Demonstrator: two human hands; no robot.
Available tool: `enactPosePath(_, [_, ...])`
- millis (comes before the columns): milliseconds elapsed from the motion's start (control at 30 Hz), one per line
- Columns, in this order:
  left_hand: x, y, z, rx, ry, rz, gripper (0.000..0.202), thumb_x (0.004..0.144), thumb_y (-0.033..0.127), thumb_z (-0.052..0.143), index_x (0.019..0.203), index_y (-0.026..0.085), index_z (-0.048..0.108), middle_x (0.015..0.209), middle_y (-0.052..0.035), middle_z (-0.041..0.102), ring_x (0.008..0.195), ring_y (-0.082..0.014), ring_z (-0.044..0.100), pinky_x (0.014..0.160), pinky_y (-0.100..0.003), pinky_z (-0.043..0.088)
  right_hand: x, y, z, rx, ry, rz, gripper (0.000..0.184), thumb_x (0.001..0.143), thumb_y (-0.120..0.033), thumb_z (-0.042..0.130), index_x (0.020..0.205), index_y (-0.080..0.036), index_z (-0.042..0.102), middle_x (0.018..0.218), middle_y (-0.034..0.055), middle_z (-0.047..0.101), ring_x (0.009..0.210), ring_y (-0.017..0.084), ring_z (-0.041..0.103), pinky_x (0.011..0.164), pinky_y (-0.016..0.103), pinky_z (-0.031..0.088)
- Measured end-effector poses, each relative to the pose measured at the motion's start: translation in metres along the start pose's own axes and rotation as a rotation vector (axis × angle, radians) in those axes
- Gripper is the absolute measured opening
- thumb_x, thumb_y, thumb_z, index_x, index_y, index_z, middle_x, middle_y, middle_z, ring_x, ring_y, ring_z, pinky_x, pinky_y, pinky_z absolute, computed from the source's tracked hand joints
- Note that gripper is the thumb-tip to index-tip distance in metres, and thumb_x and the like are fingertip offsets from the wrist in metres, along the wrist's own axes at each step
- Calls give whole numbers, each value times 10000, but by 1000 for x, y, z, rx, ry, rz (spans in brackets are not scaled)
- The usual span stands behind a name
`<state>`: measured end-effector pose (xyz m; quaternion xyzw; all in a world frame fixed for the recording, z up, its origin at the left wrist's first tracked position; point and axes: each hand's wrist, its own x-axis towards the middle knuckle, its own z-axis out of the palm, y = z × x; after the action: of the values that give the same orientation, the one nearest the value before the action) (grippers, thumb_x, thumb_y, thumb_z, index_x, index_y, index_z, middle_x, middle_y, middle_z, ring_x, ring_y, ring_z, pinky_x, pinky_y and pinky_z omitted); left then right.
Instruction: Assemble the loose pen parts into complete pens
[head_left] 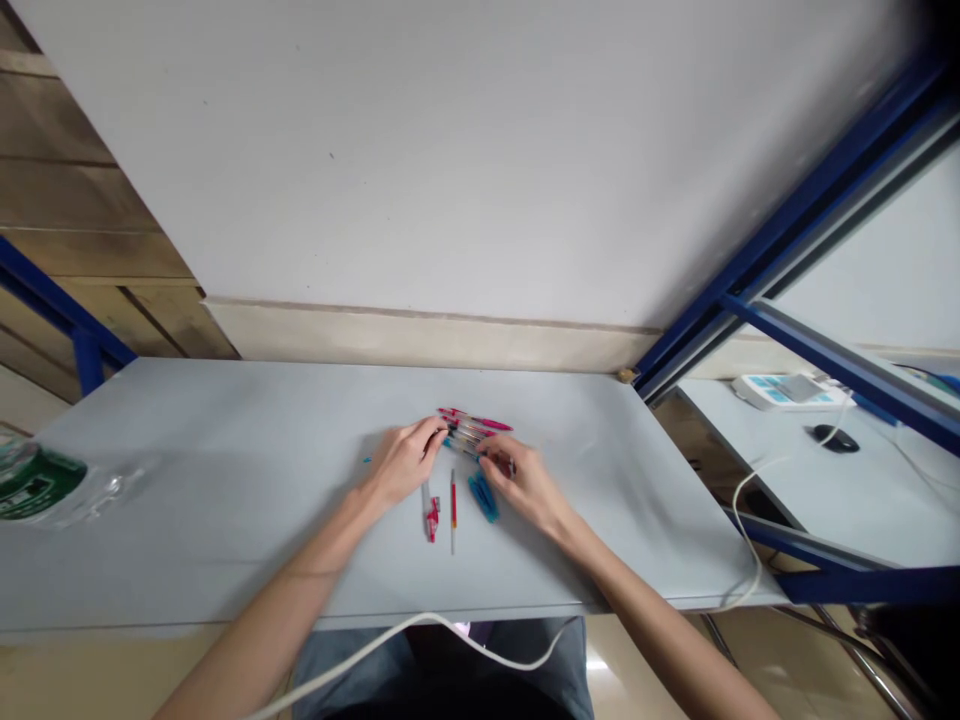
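Several pens with pink and clear barrels (480, 422) lie side by side at the middle of the table. My left hand (403, 460) is pinched at the left end of a clear pen with blue parts (461, 447). At that pen's other end, the fingertips of my right hand (525, 480) are closed on it. Below my hands lie a red pen refill (453, 500), a clear and pink pen part (433, 520) and blue pen parts (483, 497). A small blue piece (367, 460) rests left of my left hand. My fingers partly cover the pens.
A clear bottle with a green label (41, 485) lies at the table's left. A white cable (420, 620) hangs along the front edge. Blue metal frame bars (810, 210) rise at the right, beside another table with a black mouse (835, 439) and a white device (787, 391).
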<state>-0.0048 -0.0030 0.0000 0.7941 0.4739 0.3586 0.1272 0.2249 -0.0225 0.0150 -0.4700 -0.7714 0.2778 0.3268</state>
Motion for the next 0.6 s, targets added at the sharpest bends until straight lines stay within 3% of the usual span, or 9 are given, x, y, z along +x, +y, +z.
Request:
enactPosePath(100, [1, 0, -1, -8, -5, 7, 209, 1043, 278, 426, 1002, 229, 625, 931, -23, 716, 793, -159, 661, 755, -265, 475, -20, -4, 0, -170, -76, 35, 134, 931, -272, 619, 1037, -201, 660, 876, 26, 644, 694, 166, 591, 668, 285, 449])
enactPosePath(267, [1, -5, 2, -23, -42, 13, 188, 1033, 255, 434, 965, 228, 607, 895, -16, 696, 766, -159, 639, 726, -263, 454, -41, -15, 9, -355, -69, 18, 98, 950, -219, 598, 1035, -213, 646, 963, 48, 634, 750, 172, 614, 639, 274, 438])
enactPosePath(400, [1, -10, 3, -8, -99, -1, 182, 1030, 259, 455, 964, 234, 624, 885, -10, 703, 774, -163, 650, 728, -260, 451, -41, -25, 16, -458, -108, -16, 121, 950, -215, 612, 1068, -219, 638, 1030, 68, 636, 892, 215, 642, 658, 283, 436])
enactPosePath(600, [1, -6, -1, 90, -120, 15, 163, 1014, 261, 503, 966, 243, 658, 924, -3, 733, 794, -171, 674, 720, -264, 448, -37, -23, 14, -485, -139, 97, 184, 963, -262, 598, 1140, -217, 575, 1104, 76, 622, 916, 226, 642, 655, 290, 421])
